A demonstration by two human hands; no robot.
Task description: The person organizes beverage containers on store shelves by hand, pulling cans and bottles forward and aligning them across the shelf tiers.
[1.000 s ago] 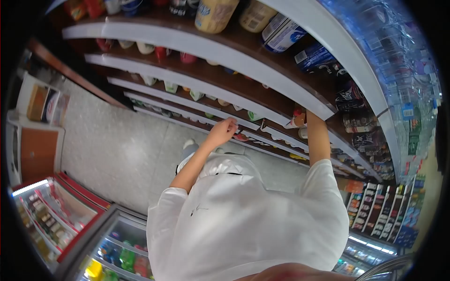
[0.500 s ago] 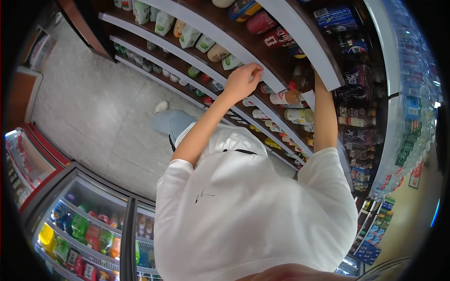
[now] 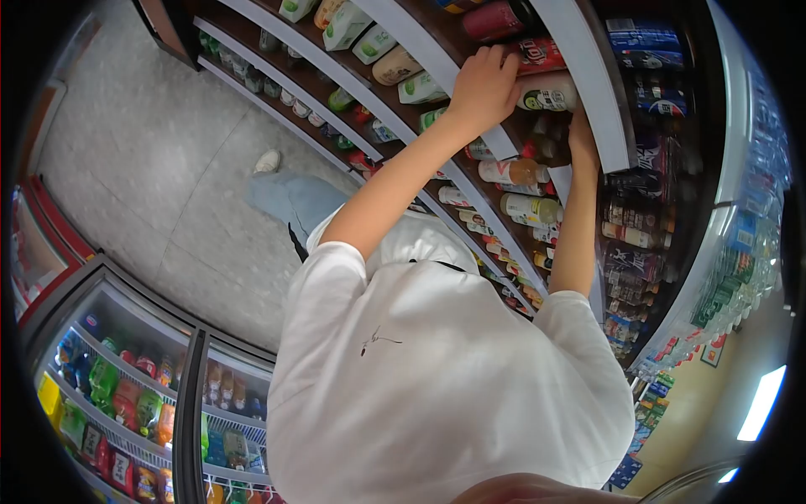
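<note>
L hand (image 3: 487, 91) has bent fingers by red drink (image 3: 541, 55) & white-labelled btl (image 3: 547, 92); R hand (image 3: 583, 141) partly hidden; can't tell either grip. Btl not off shelf (image 3: 417, 40) yet.

You will note apparent PEPSI lettering on the dark can (image 3: 662, 95); characters on the red can (image 3: 541, 54) and white shirt (image 3: 478, 361) are illegible.

Left hand (image 3: 487, 92) nearer red can (image 3: 542, 55)

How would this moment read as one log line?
left hand: beside red drink container | right hand: partly hidden, near white-labelled bottle | grips: unclear
</note>
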